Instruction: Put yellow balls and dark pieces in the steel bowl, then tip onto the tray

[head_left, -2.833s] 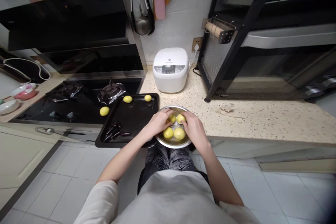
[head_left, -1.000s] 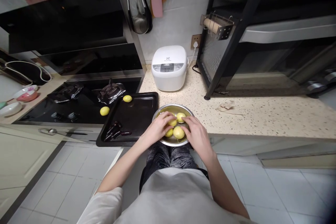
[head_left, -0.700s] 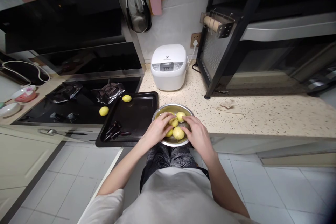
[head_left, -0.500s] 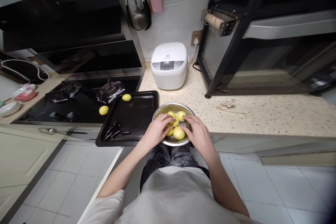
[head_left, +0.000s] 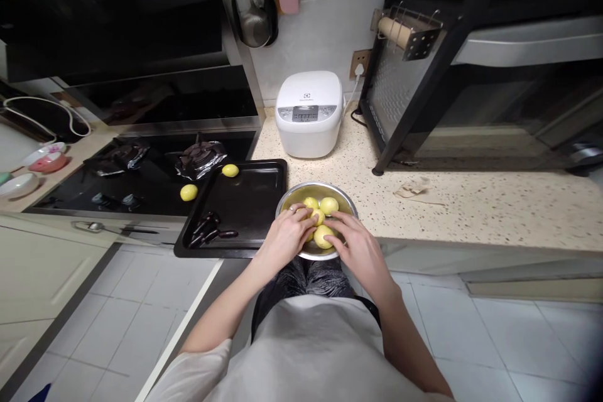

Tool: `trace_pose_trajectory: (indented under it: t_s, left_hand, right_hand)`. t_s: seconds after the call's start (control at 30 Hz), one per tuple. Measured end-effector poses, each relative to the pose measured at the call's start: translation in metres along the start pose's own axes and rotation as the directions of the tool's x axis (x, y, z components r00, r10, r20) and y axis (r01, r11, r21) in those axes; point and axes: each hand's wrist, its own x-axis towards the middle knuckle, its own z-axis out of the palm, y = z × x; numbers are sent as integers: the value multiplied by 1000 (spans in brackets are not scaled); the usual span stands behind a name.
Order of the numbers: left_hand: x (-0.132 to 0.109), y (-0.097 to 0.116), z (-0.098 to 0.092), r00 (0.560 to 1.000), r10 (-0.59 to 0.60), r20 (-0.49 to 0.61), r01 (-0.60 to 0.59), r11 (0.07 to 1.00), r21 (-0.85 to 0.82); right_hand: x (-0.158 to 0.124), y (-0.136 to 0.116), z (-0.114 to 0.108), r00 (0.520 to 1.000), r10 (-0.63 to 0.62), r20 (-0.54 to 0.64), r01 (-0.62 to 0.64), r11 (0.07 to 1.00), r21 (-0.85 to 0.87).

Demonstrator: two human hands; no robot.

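Note:
Several yellow lemons lie in a round steel bowl (head_left: pixel 350 198) at the counter's front edge. Reaching in from the left, my left hand (head_left: pixel 288 230) has its fingers curled over the middle lemon (head_left: pixel 317 217) and partly covers the ones beneath. Opposite it, my right hand (head_left: pixel 358 244) has bent fingers and thumb at the right side of the front lemon (head_left: pixel 323 237). Another lemon (head_left: pixel 329 205) at the back of the bowl is untouched. Both hands are inside the rim, close together.
Left of the bowl, a black baking tray (head_left: pixel 257 201) carries small dark elongated pieces (head_left: pixel 207 230) and a lemon (head_left: pixel 230 170). One more lemon (head_left: pixel 189 193) rests on the black gas stove (head_left: pixel 155 185). Behind stands a white rice cooker (head_left: pixel 309 116); a black rack (head_left: pixel 409 94) is at right.
My right hand's fingers have shifted from the back lemon down toward the front one. The left hand stays over the middle lemon. The camera view has moved slightly.

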Motion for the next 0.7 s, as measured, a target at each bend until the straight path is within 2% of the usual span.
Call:
trace_pose_trajectory:
  t_s: [0.13, 0.23, 0.37, 0.43, 0.53, 0.6, 0.7]
  left_hand:
    - [1, 2, 0, 999, -11, 31, 10, 1000, 24]
    - [-2, 0, -1, 1000, -8, 30, 8, 1000, -22]
    - [-6, -17, -14, 998, -13, -68, 4, 992, -129]
    - [-6, -38, -25, 984, -82, -157, 62, 990, -127]
    - [-1, -90, -43, 941, -237, -240, 235, 971, -37]
    - [4, -131, -51, 904, -366, -219, 384, 922, 45]
    - [10, -183, -56, 822, -560, -102, 568, 801, 186]
  right_hand:
    - [-3, -2, 0, 1000, -5, 20, 6, 1000, -12]
    - [-4, -2, -1, 1000, -18, 8, 18, 1000, 5]
    - [-7, 0, -4, 998, -36, -50, 39, 998, 48]
    - [-9, 2, -5, 996, -42, -77, 47, 997, 64]
    - [-11, 4, -6, 994, -50, -97, 58, 995, 82]
    - [-11, 4, -6, 993, -55, -102, 64, 994, 93]
    - [-12, 3, -7, 991, -70, -118, 82, 991, 103]
